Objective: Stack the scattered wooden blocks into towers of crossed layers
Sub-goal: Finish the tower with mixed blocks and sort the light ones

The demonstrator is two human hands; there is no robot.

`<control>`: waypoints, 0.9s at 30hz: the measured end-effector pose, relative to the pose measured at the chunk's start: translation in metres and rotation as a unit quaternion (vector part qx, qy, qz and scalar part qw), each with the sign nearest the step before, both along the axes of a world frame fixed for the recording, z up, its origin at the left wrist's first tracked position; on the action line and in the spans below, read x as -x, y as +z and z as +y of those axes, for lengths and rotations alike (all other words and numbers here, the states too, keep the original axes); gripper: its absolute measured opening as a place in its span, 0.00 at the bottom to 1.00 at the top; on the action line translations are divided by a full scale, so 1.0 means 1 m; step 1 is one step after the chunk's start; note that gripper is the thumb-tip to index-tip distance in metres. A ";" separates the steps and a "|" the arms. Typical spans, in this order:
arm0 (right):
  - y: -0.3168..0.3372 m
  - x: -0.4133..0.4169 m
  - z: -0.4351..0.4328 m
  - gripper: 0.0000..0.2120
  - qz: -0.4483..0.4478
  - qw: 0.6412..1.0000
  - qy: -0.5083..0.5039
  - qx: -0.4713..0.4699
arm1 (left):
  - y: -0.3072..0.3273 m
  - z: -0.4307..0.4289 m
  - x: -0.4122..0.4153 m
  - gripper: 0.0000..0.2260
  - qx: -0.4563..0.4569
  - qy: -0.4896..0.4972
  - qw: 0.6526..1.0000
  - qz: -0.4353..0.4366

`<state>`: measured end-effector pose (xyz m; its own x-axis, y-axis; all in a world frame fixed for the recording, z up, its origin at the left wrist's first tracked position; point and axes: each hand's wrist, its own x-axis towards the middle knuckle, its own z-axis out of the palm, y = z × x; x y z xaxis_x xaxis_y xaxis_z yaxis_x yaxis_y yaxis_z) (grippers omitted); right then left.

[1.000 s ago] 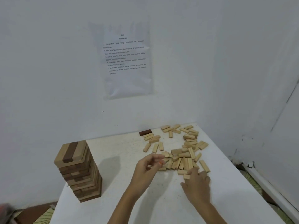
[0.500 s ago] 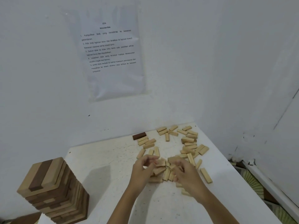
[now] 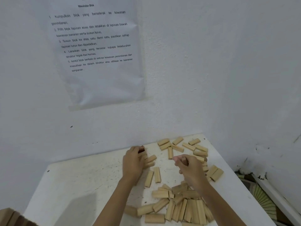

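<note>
Only a small part of the task is judged to be done. One tower (image 3: 9,216) is glimpsed at 7 o'clock, cut off by the corner of the view, so its height and layers cannot be made out. Most of the work is left. The loose blocks (image 3: 184,209) are spread flat over the tabletop (image 3: 81,185): a dense heap at 6 o'clock, a thinner scatter by the wall at 12 to 1 o'clock, and a pair near the edge at 3 o'clock. No second tower is begun anywhere in view.

The left hand (image 3: 132,163) is stretched to 11 o'clock of the scatter. Its fingers are curled over a dark block (image 3: 141,150) close to the wall, which seems to be gripped. The right hand (image 3: 191,170) is held above the middle of the scatter, with a light block (image 3: 183,160) apparently pinched in its curled fingers, though blur hides the detail. Gathering is judged to be the step in hand.
</note>
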<state>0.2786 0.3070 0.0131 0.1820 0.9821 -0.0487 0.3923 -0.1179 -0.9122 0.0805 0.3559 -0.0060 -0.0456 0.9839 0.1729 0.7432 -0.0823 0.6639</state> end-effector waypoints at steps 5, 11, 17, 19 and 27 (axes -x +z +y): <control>-0.010 -0.020 0.013 0.06 -0.058 0.998 0.010 -0.017 | -0.010 0.017 -0.002 0.16 -0.018 0.045 0.982 0.182; -0.009 -0.040 0.025 0.11 -0.158 0.987 -0.004 -0.043 | -0.007 0.027 -0.007 0.09 0.051 0.101 0.980 0.165; -0.008 -0.063 0.028 0.13 -0.326 0.944 0.050 0.024 | 0.003 0.018 -0.017 0.11 -0.027 0.065 0.996 0.053; -0.009 -0.067 0.029 0.17 -0.365 0.926 0.091 0.025 | 0.009 0.015 -0.030 0.13 -0.045 0.040 0.998 -0.012; 0.001 -0.061 0.039 0.10 -0.436 0.889 0.136 0.044 | 0.021 -0.005 -0.082 0.02 0.019 -0.100 0.967 -0.234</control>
<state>0.3393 0.3460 0.0137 -0.0555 0.9949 -0.0840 0.9703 0.0339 -0.2396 0.1627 0.3509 0.0153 0.0823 0.9861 0.1441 0.3325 -0.1634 0.9288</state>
